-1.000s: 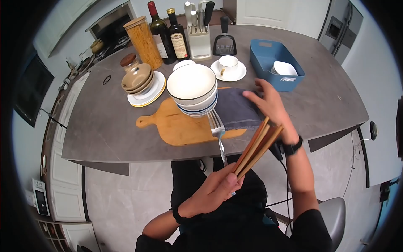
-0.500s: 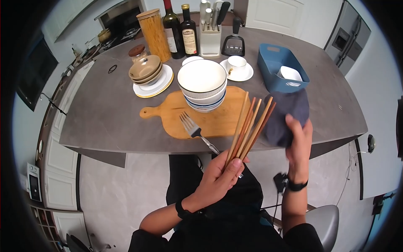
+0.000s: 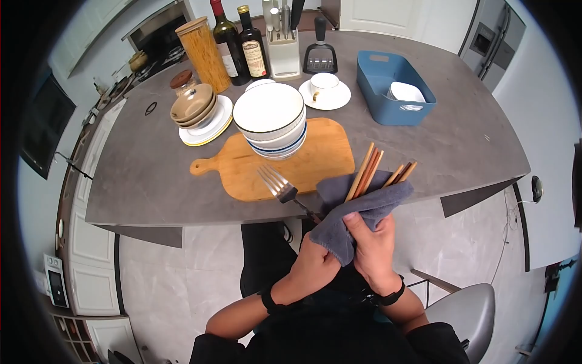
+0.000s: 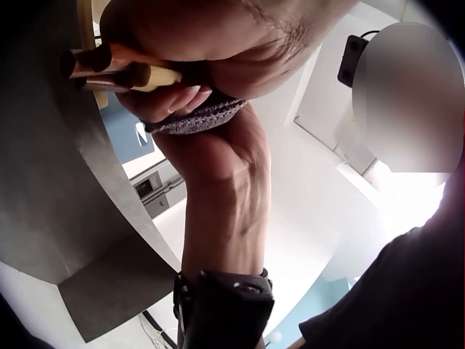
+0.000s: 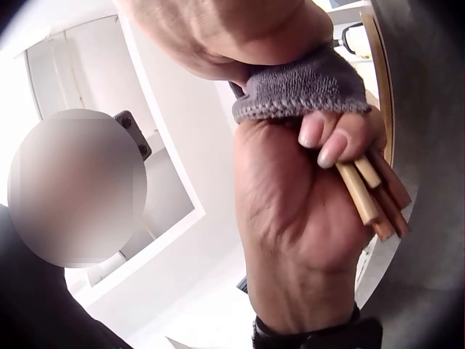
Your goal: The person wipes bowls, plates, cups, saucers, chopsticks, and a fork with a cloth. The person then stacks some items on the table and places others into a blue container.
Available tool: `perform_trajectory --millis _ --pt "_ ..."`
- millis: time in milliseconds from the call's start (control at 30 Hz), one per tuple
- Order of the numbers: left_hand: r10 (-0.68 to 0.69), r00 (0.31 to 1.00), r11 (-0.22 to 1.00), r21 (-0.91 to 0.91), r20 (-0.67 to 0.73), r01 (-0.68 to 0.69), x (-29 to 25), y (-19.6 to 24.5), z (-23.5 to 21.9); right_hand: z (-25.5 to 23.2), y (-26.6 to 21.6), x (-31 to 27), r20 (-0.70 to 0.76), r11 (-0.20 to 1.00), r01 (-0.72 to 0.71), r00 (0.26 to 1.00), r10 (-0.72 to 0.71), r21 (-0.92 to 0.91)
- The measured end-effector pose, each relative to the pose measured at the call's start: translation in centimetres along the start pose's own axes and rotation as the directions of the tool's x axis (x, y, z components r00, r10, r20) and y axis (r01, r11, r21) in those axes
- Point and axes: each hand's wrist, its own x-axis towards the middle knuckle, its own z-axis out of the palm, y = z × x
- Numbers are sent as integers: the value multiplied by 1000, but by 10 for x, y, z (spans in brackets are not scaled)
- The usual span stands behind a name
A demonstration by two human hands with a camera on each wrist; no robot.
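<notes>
Wiping looks barely begun: right hand (image 3: 374, 246) pinches grey cloth (image 3: 357, 209) around chopsticks (image 3: 365, 172) clutched with fork (image 3: 280, 185) in left hand (image 3: 310, 267), low centre.

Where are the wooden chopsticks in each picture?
Head view: the wooden chopsticks fan up out of the grey cloth, low and right of middle.
Left wrist view: their blunt ends poke out at the top left, under the left hand.
Right wrist view: their ends stick out right of middle, below the right hand.
Shared landmark: the grey cloth, seen in all three.
</notes>
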Motion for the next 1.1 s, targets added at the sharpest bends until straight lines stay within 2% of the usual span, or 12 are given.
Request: perform_trajectory --millis 167,233,333,467,533,567,667,733,833,900,1033,1100 --pt "29 999 999 24 38 -30 0 -7 -2 -11 -10 23 166 991 -131 978 126 17" --pt "-315 930 945 -26 187 325 -3 -2 -7 -6 -20 33 57 992 -98 994 93 86" --pt "-255 953 942 -181 164 283 -3 11 1 -8 -42 52 91 988 -101 992 90 121" --pt "-237 956 962 -97 170 256 5 8 -6 -4 -30 43 124 990 -85 990 71 110" --pt "232 972 968 109 -29 -228 8 -6 -4 2 -14 24 157 996 -87 984 80 36" --pt "231 973 968 111 -30 -226 6 -7 -5 1 -15 25 158 995 -89 984 82 37" --pt "100 994 992 76 49 -104 -5 0 -11 -3 -20 34 225 991 -131 967 123 19" --pt "-257 956 963 -52 144 266 -10 15 -13 -4 -36 50 178 993 -97 980 85 65" --pt "-323 924 940 -45 206 339 -15 18 -18 -18 -71 87 17 980 38 999 -42 195" --pt "-285 927 949 -62 243 308 -14 25 -29 -46 -86 115 61 967 182 979 -196 179" --pt "-168 915 934 -237 367 267 -4 41 -33 -56 -32 86 259 936 -182 929 264 -300" --pt "-207 877 918 -225 434 328 -2 33 -33 -76 44 48 376 820 -523 826 421 231"
